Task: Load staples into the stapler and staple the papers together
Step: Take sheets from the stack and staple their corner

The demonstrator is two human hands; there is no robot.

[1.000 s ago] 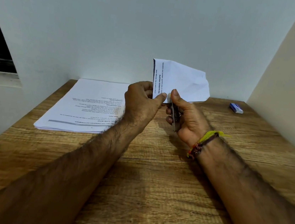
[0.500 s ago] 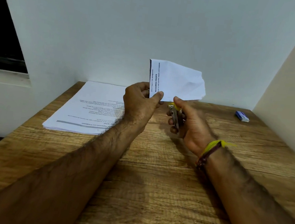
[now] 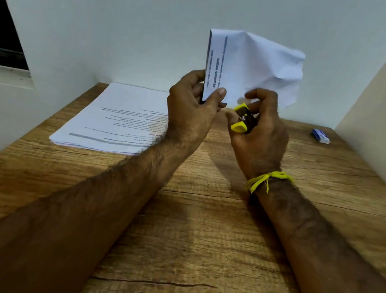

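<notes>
Relative to the desk (image 3: pixel 201 232), the held papers (image 3: pixel 250 65) have risen and the stapler (image 3: pixel 242 119) has withdrawn from their edge, suggesting one staple is set. The left hand (image 3: pixel 191 112) pinches the papers' lower corner upright above the desk. The right hand (image 3: pixel 261 133), fingers curled, grips the stapler just beside them.

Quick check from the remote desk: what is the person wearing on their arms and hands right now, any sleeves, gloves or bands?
No sleeves or gloves show: both forearms are bare and hairy down to the frame edge. The left hand and its wrist carry nothing. The right hand has a yellow thread knotted round the wrist, loose ends sticking out, with a darker band just behind it. No rings or watch visible.
</notes>
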